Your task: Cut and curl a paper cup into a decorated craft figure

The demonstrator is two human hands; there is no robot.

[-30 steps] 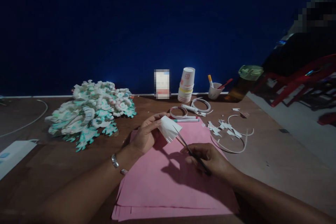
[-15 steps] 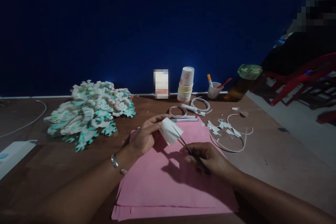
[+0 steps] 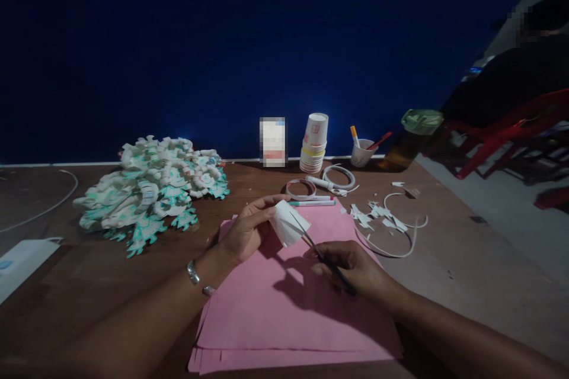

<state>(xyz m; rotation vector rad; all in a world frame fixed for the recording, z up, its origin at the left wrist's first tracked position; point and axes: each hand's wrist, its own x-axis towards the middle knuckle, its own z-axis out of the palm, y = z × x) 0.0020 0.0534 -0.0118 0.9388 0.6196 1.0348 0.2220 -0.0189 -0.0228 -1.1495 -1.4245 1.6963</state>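
Observation:
In the middle of the head view, my left hand (image 3: 250, 230) is closed on a white paper cup (image 3: 287, 224), fingers behind and thumb in front, tilted over a stack of pink paper sheets (image 3: 284, 308). My right hand (image 3: 349, 269) grips black-handled scissors (image 3: 329, 262). Their dark blades point up and left and lie against the cup's wall; whether they are parted is hard to make out. Left of my hands is a heap of cut white cup pieces (image 3: 155, 189) with green-edged shapes.
A stack of paper cups (image 3: 314, 142) stands by the blue wall, beside a cup holding pens (image 3: 363, 154). Tape rolls (image 3: 301, 189), markers (image 3: 311, 203), white scraps (image 3: 377, 216) and a white cable (image 3: 395, 256) lie on the table. A seated person (image 3: 524, 77) is behind red chairs at right.
Both hands, the cup and the scissors stay almost in place. At the far right, the seated person has shifted slightly.

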